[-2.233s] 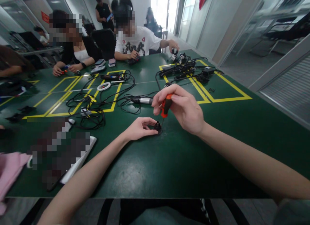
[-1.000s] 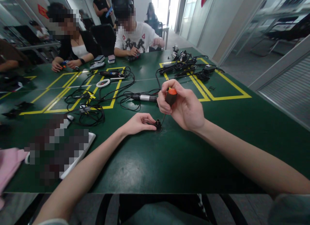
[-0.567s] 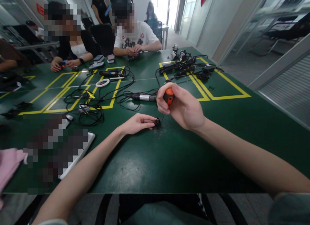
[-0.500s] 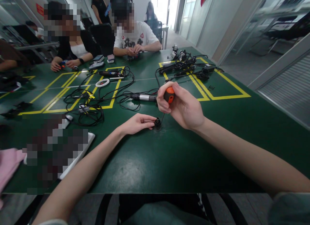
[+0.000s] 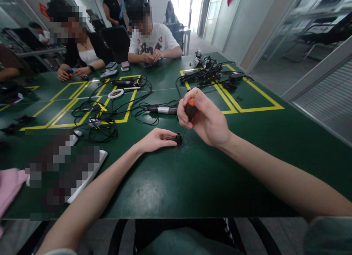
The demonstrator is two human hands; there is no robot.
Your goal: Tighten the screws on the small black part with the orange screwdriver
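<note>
My right hand is wrapped round the orange and black handle of a screwdriver. Its thin shaft slants down to a small black round part standing on the green table; where the tip sits is too small to tell. That part has a short hollow neck on top and a wider base. From the left side, my left hand pinches it between thumb and fingers, holding it against the tabletop.
Beyond my hands lies a silver and black cylindrical tool among black cables. More cables and dark devices lie at the far right. Two slabs rest at left. Across the green table, two people handle small objects.
The screwdriver handle has turned in my right hand, showing less orange and more black. My left thumb and fingers sit slightly further round the black part, which stays in place.
</note>
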